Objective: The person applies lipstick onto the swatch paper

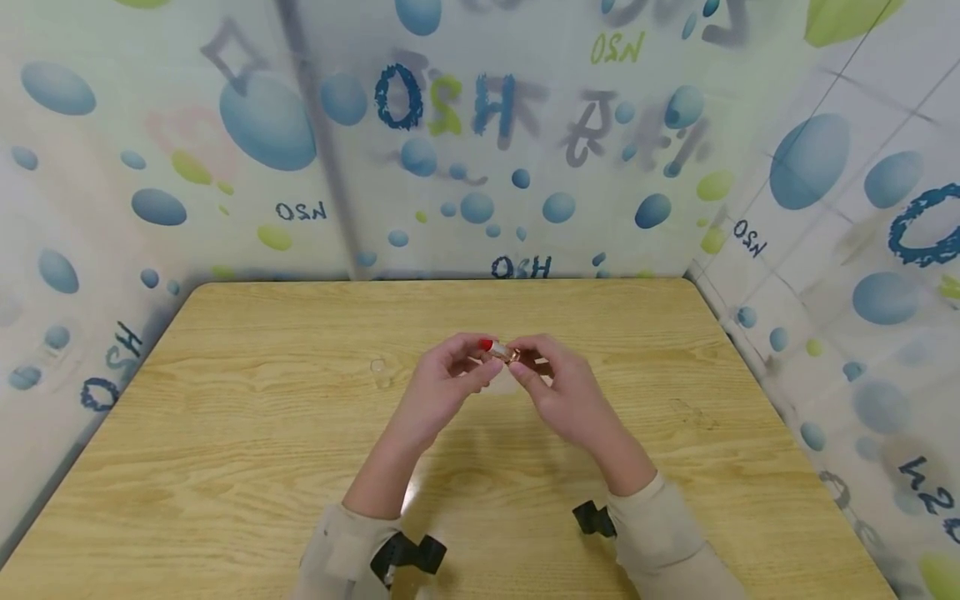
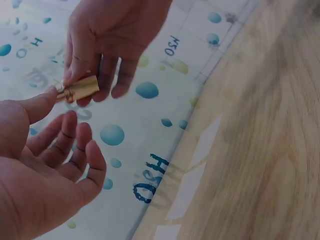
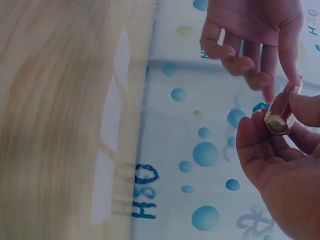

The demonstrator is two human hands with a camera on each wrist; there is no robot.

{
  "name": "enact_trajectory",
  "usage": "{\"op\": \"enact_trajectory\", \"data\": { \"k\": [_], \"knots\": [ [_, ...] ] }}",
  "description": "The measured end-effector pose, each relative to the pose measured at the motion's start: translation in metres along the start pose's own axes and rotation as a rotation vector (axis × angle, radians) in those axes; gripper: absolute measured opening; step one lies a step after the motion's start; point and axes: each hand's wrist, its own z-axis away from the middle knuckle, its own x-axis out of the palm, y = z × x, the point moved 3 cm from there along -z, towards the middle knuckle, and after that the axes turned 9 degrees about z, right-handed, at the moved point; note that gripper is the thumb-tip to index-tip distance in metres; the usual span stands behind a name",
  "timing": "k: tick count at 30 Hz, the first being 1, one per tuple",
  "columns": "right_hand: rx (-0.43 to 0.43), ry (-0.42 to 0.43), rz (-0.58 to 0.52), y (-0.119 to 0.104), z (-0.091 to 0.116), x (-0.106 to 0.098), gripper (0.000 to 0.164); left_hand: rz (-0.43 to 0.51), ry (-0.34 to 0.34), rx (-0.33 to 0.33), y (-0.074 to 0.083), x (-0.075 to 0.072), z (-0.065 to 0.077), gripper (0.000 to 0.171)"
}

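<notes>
Both hands (image 1: pixel 447 377) (image 1: pixel 568 398) on one lipstick (image 1: pixel 499 350) — well apart from table edges (image 1: pixel 442 284)

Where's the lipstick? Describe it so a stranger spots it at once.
Above the wooden table, the left hand and right hand face each other. Between them is the gold-toned lipstick, in the right hand. Its red tip sets it apart from both hands.

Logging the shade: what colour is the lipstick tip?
Red; the lipstick tip shows best in the head view.
</notes>
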Motion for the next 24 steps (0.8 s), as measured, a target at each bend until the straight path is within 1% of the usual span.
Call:
{"op": "enact_trajectory", "data": {
  "k": [2, 5, 8, 11, 13, 16, 20, 24],
  "knots": [
    [-0.013, -0.007, 0.031, 0.003, -0.002, -0.006, 0.027, -0.066, 0.002, -0.016, -0.004, -0.002, -0.004, 0.036],
    [-0.021, -0.021, 0.084, 0.012, -0.006, -0.015, 0.026, -0.188, 0.006, -0.034, -0.013, -0.003, -0.011, 0.036],
    [0.015, -0.053, 0.128, 0.028, -0.013, -0.022, 0.027, -0.341, -0.003, -0.041, -0.021, -0.002, -0.019, 0.035],
    [0.066, -0.096, 0.156, 0.047, -0.021, -0.026, 0.030, -0.485, -0.039, -0.046, -0.029, 0.002, -0.028, 0.035],
    [0.082, -0.124, 0.175, 0.059, -0.025, -0.027, 0.033, -0.564, -0.062, -0.044, -0.032, 0.006, -0.034, 0.036],
    [0.072, -0.151, 0.208, 0.076, -0.031, -0.028, 0.034, -0.657, -0.099, -0.020, -0.035, 0.011, -0.044, 0.033],
    [0.061, -0.195, 0.265, 0.095, -0.035, -0.027, 0.031, -0.773, -0.154, 0.009, -0.040, 0.018, -0.057, 0.032],
    [0.106, -0.272, 0.288, 0.109, -0.036, -0.025, 0.033, -0.898, -0.207, -0.003, -0.047, 0.023, -0.069, 0.038]
  ]
}}
